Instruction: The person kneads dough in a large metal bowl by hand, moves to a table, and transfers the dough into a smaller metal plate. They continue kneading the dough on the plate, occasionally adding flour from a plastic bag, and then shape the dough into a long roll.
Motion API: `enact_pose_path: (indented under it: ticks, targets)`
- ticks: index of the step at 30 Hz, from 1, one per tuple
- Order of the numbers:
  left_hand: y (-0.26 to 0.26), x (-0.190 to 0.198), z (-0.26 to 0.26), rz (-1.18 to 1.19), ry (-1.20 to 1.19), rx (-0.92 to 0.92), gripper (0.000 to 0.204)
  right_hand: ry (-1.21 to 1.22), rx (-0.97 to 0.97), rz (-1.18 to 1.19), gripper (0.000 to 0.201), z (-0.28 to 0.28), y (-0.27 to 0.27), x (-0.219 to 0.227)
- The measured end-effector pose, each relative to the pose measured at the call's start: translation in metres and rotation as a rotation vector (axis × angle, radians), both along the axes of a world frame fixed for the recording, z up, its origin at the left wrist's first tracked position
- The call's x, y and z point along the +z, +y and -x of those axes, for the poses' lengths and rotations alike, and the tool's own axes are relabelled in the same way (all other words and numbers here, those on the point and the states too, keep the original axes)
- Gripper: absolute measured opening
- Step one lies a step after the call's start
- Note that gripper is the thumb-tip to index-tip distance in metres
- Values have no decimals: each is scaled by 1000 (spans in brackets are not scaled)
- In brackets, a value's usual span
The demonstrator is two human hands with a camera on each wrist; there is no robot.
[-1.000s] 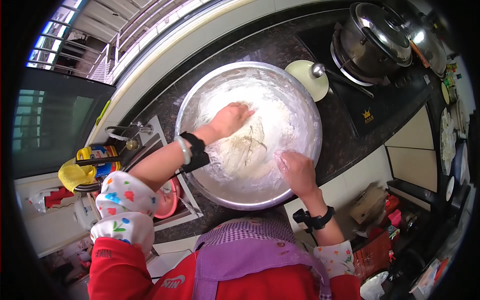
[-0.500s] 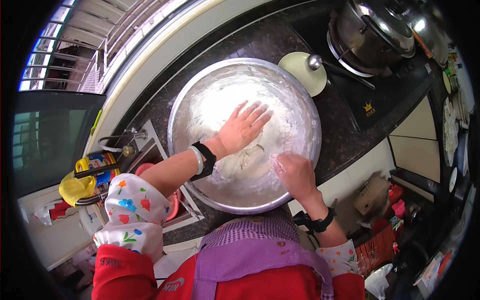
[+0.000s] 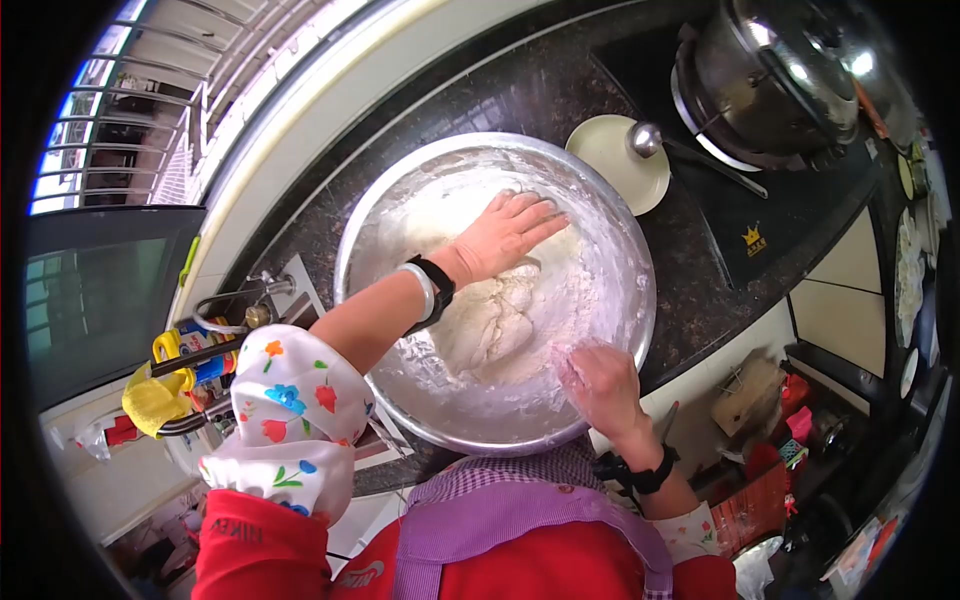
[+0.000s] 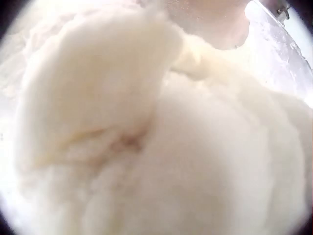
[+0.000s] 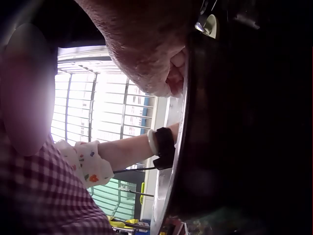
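Observation:
A large metal bowl (image 3: 648, 290) holds white flour (image 3: 430, 212) and a pale, uneven lump of dough (image 3: 497, 325). My left hand (image 3: 508, 236) lies palm down with fingers extended over the dough's upper edge; its underside is hidden. Close up in the left wrist view, the dough (image 4: 205, 161) looks soft and creased, below part of the hand (image 4: 210, 19). At the bowl's near right side, my floury right hand (image 3: 603, 392) has its fingers curled against the inner wall. The right wrist view shows this hand (image 5: 146, 54) folded at the rim.
A pale green plate (image 3: 600, 160) with a metal ladle (image 3: 646, 139) is beyond the bowl's right side. A big lidded pot (image 3: 775, 95) stands on the stove at the upper right. The sink tap (image 3: 270, 285) and a yellow cloth (image 3: 155, 400) are left.
Over the last second my left hand has moved forward and right, its bent fingers straightening. More of the dough shows below it. My right hand has kept its place at the bowl's side.

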State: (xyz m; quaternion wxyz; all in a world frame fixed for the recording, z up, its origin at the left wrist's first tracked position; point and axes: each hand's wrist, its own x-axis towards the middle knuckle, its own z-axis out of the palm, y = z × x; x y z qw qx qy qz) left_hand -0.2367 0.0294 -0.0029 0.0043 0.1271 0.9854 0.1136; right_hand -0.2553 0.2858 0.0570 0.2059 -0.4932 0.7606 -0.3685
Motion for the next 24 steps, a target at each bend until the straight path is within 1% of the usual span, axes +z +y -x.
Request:
enact_pose_path:
  ticks: [1, 3, 4, 5, 7, 8, 9, 11, 12, 14, 15, 17, 18, 19, 20, 21, 23, 24]
  targets:
    - [-5, -4, -2, 16, 16, -8, 61, 11, -14, 23, 10, 0, 0, -1]
    - [-13, -10, -13, -221, -185, 162, 35, 24, -29, 47, 10, -3, 0, -5]
    - [-16, -2, -25, -252, -241, 376, 31, 36, -52, 68, 9, -4, 0, -8]
    - [-23, 8, -41, -284, -296, 598, 32, 44, -68, 90, 9, -5, -2, -9]
    - [-53, -2, -73, -345, -389, 602, 43, 51, -64, 65, 9, -6, -4, -7]
    - [-58, 0, -86, -491, -423, 678, 43, 62, -77, 70, 9, -7, -5, -6]
    - [-54, 7, -89, -487, -423, 678, 43, 74, -92, 73, 10, -7, -4, -5]
    - [-48, 23, -95, -982, -636, 933, 45, 83, -99, 82, 10, -9, -4, -5]
    - [-39, 25, -99, -982, -634, 933, 45, 96, -105, 91, 9, -9, -5, -6]
    - [0, 26, -103, -819, -438, 628, 43, 95, -105, 87, 9, -9, -6, -6]
    - [26, 58, -93, -601, -530, 602, 38, 90, -109, 81, 9, -10, -6, -6]
    - [58, 63, -86, -221, -522, 626, 27, 94, -98, 52, 9, -10, -4, -6]
    - [60, 56, -83, -225, -523, 626, 27, 96, -86, 31, 8, -10, -5, -6]
    - [60, 45, -81, -199, -321, 549, 25, 95, -86, 26, 8, -9, -5, -5]
    - [60, 37, -80, -174, -123, 471, 34, 102, -69, -3, 7, -9, -5, -4]
    - [61, 34, -79, -180, -130, 476, 34, 108, -49, -32, 7, -8, -5, -2]
    - [60, 27, -76, -42, -22, 285, 47, 101, -47, -23, 6, -8, -5, -3]
    - [59, 24, -74, -47, -31, 287, 47, 99, -49, -9, 6, -8, -5, -3]
